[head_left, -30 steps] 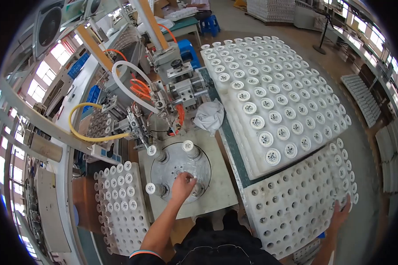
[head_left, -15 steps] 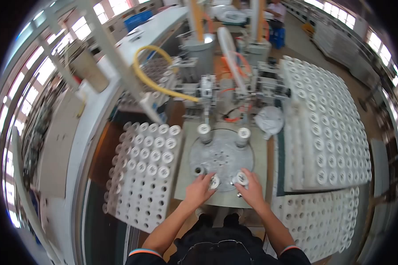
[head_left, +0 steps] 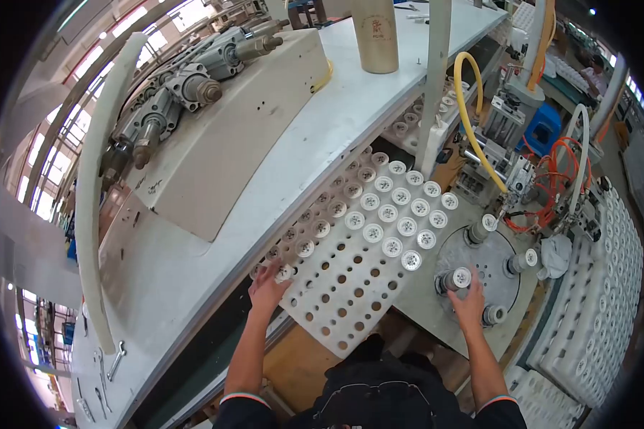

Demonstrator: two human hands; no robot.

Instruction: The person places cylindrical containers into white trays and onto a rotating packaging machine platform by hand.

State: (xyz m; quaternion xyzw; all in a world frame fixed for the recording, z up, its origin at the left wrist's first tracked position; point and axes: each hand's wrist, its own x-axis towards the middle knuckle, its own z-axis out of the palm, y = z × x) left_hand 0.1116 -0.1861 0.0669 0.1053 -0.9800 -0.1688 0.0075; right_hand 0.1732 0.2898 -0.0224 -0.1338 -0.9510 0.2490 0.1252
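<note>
My left hand is at the left edge of a perforated white tray, its fingers closed round a white, round cup-shaped part in the outer row. Several similar parts with dark marks on top stand in the tray's far rows. My right hand is over a round metal turntable. Its thumb and fingers surround a white-topped part seated on a fixture there. Other fixtures on the turntable also carry white-topped parts, one of them a white-topped part at the back.
Behind the turntable stands a machine with metal cylinders, a yellow hose and orange tubes. A long white bench runs along the left, bearing a tan canister and wrenches. Stacked trays of parts stand at right.
The view has turned left. My left hand has moved from the turntable to the tray with a part. My right hand has brought its part onto a turntable fixture.
</note>
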